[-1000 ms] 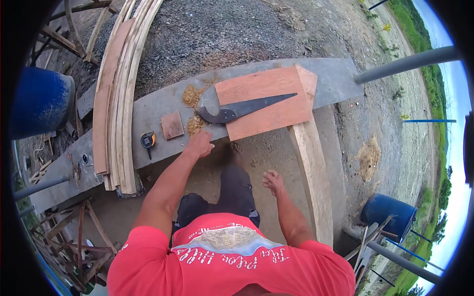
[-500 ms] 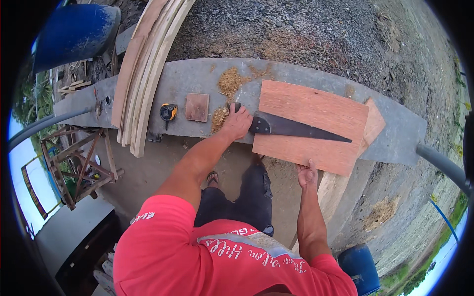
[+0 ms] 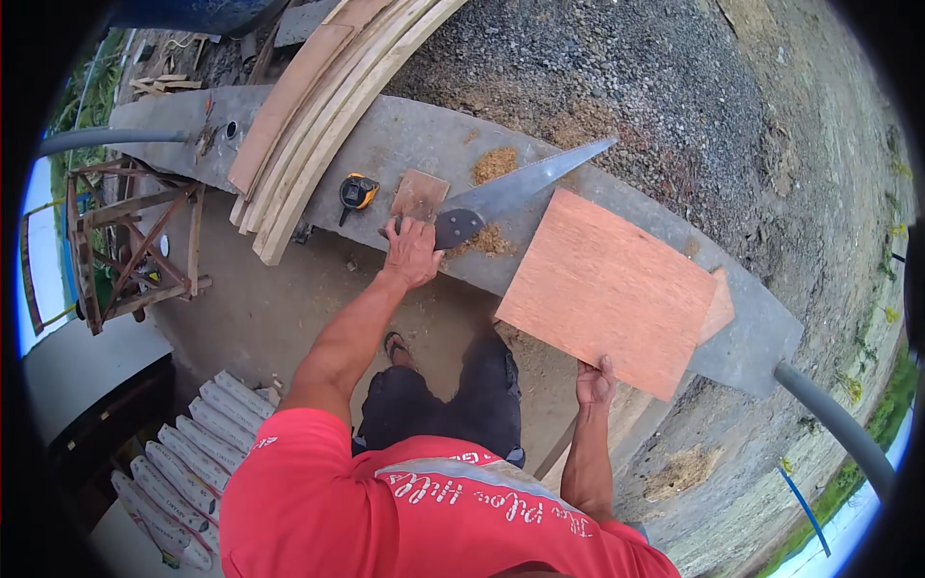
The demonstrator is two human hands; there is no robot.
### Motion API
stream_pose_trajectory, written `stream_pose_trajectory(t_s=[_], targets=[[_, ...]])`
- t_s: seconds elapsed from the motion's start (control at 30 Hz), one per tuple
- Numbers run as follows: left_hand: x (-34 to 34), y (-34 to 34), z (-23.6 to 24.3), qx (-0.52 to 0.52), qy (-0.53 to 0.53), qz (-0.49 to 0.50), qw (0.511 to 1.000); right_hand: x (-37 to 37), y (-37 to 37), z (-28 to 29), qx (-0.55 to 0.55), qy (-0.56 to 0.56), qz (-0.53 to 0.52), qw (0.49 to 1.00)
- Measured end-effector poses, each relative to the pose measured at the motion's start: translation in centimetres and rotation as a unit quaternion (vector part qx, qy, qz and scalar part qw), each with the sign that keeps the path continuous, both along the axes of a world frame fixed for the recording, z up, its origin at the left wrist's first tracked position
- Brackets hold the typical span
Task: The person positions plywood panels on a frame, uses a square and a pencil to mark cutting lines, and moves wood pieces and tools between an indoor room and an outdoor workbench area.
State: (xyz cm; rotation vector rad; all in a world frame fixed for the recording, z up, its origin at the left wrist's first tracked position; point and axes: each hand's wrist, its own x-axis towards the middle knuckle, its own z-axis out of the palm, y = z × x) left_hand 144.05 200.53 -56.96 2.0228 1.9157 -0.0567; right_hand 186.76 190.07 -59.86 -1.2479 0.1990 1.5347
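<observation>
My left hand (image 3: 412, 252) is closed round the dark handle of a handsaw (image 3: 520, 191). The saw's blade points away to the far right across the grey bench slab (image 3: 429, 130), over sawdust (image 3: 495, 165), its tip reaching past the slab's far edge. At the near edge of a reddish plywood sheet (image 3: 612, 289), my right hand (image 3: 595, 382) grips with the thumb on top; the other fingers are mostly hidden underneath. Beside the saw handle lies a small square piece of wood (image 3: 419, 193), partly covered. A yellow and black tape measure (image 3: 357, 192) sits left of it.
Long wooden boards (image 3: 313, 120) lie across the slab's left part. Another wood piece (image 3: 718, 306) shows from under the plywood. A wooden trestle (image 3: 135, 241) stands at the left, with stacked white sacks (image 3: 193, 458) at lower left. Gravel (image 3: 617, 67) spreads beyond the slab.
The handsaw has moved left off the plywood in my left hand, its blade swung round toward the far side. My right hand still holds the plywood, which looks turned; the whole view has shifted too.
</observation>
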Motion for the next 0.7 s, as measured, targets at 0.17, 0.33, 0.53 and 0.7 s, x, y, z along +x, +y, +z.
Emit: stream_pose_trajectory(t_s=[0.17, 0.33, 0.53, 0.7], targets=[[-4.1, -1.2, -3.7, -0.004, 0.057, 0.162, 0.985, 1.1, -0.1, 5.7, 0.030, -0.046, 0.015, 0.998], [-7.4, -2.9, -5.3, -0.056, 0.017, 0.219, 0.974, -3.0, -3.6, 12.5, 0.061, -0.077, 0.052, 0.994], [-11.0, -11.7, 3.9, -0.053, -0.300, 0.262, 0.916, -12.8, -11.7, 19.8, 0.066, -0.060, 0.104, 0.991], [-19.2, -29.7, 12.7, -0.239, -0.896, 0.225, 0.300, -28.2, -16.6, 27.1, 0.165, -0.069, 0.287, 0.941]])
